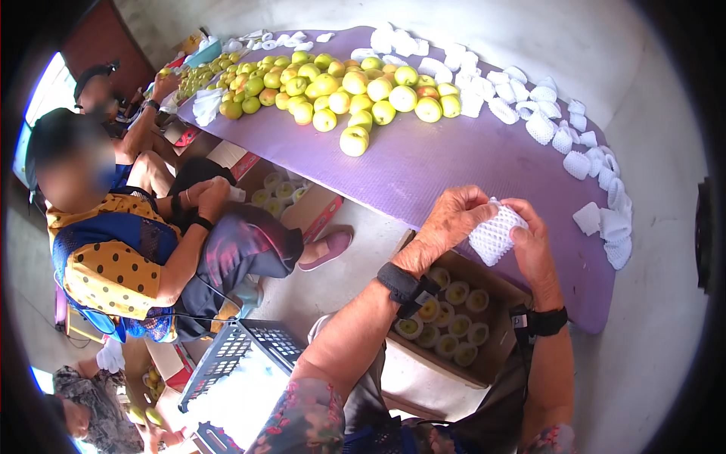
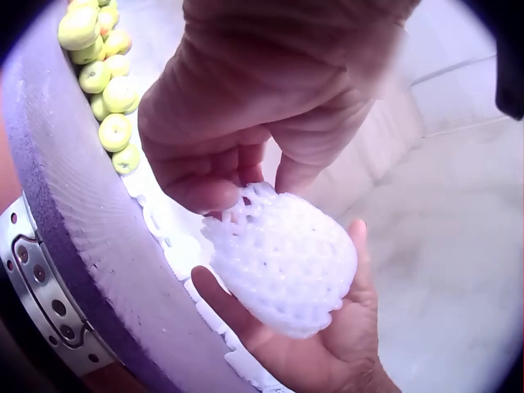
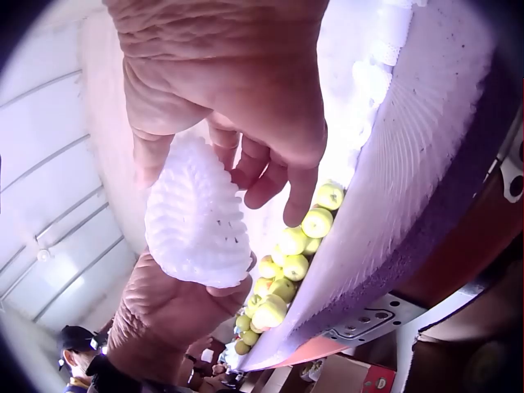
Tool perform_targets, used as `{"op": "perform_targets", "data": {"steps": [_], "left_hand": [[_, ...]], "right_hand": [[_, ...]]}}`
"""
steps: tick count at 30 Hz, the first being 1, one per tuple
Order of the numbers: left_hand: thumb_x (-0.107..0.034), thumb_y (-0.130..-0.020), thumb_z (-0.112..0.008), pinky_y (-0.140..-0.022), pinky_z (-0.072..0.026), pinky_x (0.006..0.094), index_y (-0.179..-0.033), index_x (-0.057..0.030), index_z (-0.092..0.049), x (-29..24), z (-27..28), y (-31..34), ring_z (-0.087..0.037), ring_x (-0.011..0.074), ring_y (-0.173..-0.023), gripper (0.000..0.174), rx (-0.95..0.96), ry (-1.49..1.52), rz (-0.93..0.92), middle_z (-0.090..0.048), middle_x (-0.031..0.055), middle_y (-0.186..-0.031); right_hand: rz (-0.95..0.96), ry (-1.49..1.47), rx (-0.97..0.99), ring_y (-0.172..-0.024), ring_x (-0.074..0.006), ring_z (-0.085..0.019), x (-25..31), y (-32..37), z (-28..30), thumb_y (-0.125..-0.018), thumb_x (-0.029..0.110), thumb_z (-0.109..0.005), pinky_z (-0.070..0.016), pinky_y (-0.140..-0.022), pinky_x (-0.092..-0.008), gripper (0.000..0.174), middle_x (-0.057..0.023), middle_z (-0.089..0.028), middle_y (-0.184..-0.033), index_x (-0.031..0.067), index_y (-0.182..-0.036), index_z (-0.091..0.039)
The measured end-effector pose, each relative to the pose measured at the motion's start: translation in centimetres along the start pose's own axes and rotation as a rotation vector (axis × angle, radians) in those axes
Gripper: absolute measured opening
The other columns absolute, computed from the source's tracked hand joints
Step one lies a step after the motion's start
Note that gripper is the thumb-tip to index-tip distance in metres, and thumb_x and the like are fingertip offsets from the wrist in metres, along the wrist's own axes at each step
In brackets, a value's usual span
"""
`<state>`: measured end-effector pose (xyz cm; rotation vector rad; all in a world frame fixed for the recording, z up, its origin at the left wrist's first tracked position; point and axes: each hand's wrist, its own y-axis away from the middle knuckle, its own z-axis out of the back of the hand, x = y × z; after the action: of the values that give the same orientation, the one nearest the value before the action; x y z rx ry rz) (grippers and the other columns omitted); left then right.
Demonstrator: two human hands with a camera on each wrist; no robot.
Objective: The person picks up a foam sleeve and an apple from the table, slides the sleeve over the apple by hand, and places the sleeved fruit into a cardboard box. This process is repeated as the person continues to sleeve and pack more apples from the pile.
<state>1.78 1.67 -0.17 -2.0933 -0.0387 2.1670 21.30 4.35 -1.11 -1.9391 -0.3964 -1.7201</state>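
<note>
A white foam net sleeve [image 1: 495, 233] is held between both hands above the table's near edge; whether anything is inside it cannot be told. The left hand [image 1: 452, 219] pinches one end of the net with thumb and fingers, seen close in the left wrist view, where the net [image 2: 282, 258] bulges below the left hand [image 2: 254, 90]. My right hand [image 1: 535, 246] grips the other side, thumb and fingers around it. The right wrist view shows the net [image 3: 196, 217] between the right hand [image 3: 229, 90] above and the left hand [image 3: 168, 315] below.
Green-yellow apples [image 1: 354, 141] are heaped on the purple table [image 1: 423, 163]. Loose foam nets [image 1: 541, 127] line its far and right edges. Below stands a cardboard box [image 1: 484, 371] of netted apples, beside a grey crate [image 1: 249, 333]. People sit at the left.
</note>
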Motion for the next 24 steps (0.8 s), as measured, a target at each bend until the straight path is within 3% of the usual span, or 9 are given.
{"op": "perform_targets", "data": {"steps": [2,5,8,10,14,18,20,23,24], "left_hand": [[-0.024,-0.088,-0.065,-0.068,-0.0465,0.0252,-0.090,-0.0017,-0.065,-0.9,0.2,0.2,-0.057,0.0084,-0.075,0.022,0.013,0.003,0.047,-0.064,0.0016,-0.079],[-0.027,-0.087,-0.063,-0.069,-0.0463,0.0253,-0.090,-0.0012,-0.065,-1.6,0.5,0.6,-0.058,0.0095,-0.076,0.026,0.004,0.070,0.106,-0.064,0.0023,-0.079],[-0.027,-0.087,-0.063,-0.070,-0.0464,0.0256,-0.091,-0.0010,-0.065,-1.6,0.7,0.8,-0.058,0.0104,-0.075,0.027,-0.049,0.114,0.118,-0.064,0.0030,-0.079],[-0.027,-0.086,-0.064,-0.070,-0.0466,0.0257,-0.092,-0.0008,-0.065,-1.3,0.7,0.6,-0.059,0.0109,-0.074,0.027,-0.071,0.143,0.108,-0.064,0.0034,-0.079],[-0.027,-0.088,-0.063,-0.067,-0.0482,0.0284,-0.097,0.0001,-0.064,0.2,0.2,0.1,-0.059,0.0127,-0.073,0.029,-0.043,-0.112,0.073,-0.064,0.0054,-0.079],[-0.030,-0.090,-0.064,-0.069,-0.0490,0.0282,-0.097,0.0009,-0.062,0.3,-0.8,0.3,-0.059,0.0122,-0.077,0.032,-0.054,-0.174,0.018,-0.064,0.0070,-0.082],[-0.031,-0.092,-0.063,-0.070,-0.0492,0.0279,-0.101,0.0018,-0.061,0.3,-0.8,0.2,-0.059,0.0118,-0.080,0.035,-0.020,-0.088,0.024,-0.065,0.0072,-0.086],[-0.034,-0.093,-0.062,-0.072,-0.0494,0.0279,-0.106,0.0028,-0.060,1.2,-1.1,-0.2,-0.059,0.0113,-0.083,0.039,0.053,0.111,0.015,-0.065,0.0069,-0.091],[-0.034,-0.094,-0.061,-0.072,-0.0495,0.0280,-0.107,0.0031,-0.060,1.6,-1.5,-0.2,-0.059,0.0112,-0.085,0.040,0.091,0.197,0.015,-0.065,0.0068,-0.092]], "right_hand": [[0.073,0.086,-0.032,-0.113,-0.0194,-0.052,1.4,0.1,-1.3,-0.075,0.040,-0.075,-0.0400,-0.099,-0.0326,0.081,-0.0106,-0.053,-0.123,-0.0011,-0.136,-0.041],[0.131,-0.091,-0.010,-0.116,-0.0216,-0.051,1.6,0.0,-2.3,-0.075,0.035,-0.073,-0.0396,-0.101,-0.0338,0.083,-0.0118,-0.052,-0.126,-0.0004,-0.140,-0.036],[0.074,-0.226,0.082,-0.118,-0.0215,-0.050,1.0,-0.2,-0.9,-0.077,0.022,-0.068,-0.0393,-0.102,-0.0335,0.073,-0.0123,-0.051,-0.129,-0.0008,-0.139,-0.038],[0.023,-0.109,0.052,-0.116,-0.0196,-0.051,1.0,-0.1,-0.5,-0.077,0.011,-0.062,-0.0402,-0.101,-0.0319,0.064,-0.0114,-0.052,-0.127,-0.0004,-0.137,-0.042],[-0.046,0.132,-0.049,-0.110,-0.0158,-0.055,2.4,0.3,-2.0,-0.078,-0.005,-0.053,-0.0427,-0.097,-0.0287,0.051,-0.0083,-0.057,-0.122,0.0003,-0.129,-0.053],[0.063,0.136,-0.139,-0.105,-0.0145,-0.057,0.6,-0.1,-2.0,-0.081,-0.006,-0.052,-0.0444,-0.093,-0.0268,0.039,-0.0059,-0.061,-0.112,0.0012,-0.118,-0.060],[0.151,0.182,-0.165,-0.103,-0.0150,-0.058,-0.2,-0.5,-1.7,-0.083,-0.005,-0.053,-0.0448,-0.091,-0.0268,0.033,-0.0061,-0.062,-0.108,0.0009,-0.114,-0.063],[0.442,0.461,-0.213,-0.099,-0.0166,-0.059,-1.1,-0.8,-1.5,-0.084,-0.003,-0.056,-0.0453,-0.087,-0.0278,0.025,-0.0077,-0.062,-0.104,0.0008,-0.107,-0.065],[0.445,0.493,-0.232,-0.096,-0.0190,-0.060,-0.5,-0.8,-1.7,-0.084,-0.003,-0.058,-0.0454,-0.085,-0.0290,0.023,-0.0093,-0.062,-0.103,0.0008,-0.104,-0.066]]}}
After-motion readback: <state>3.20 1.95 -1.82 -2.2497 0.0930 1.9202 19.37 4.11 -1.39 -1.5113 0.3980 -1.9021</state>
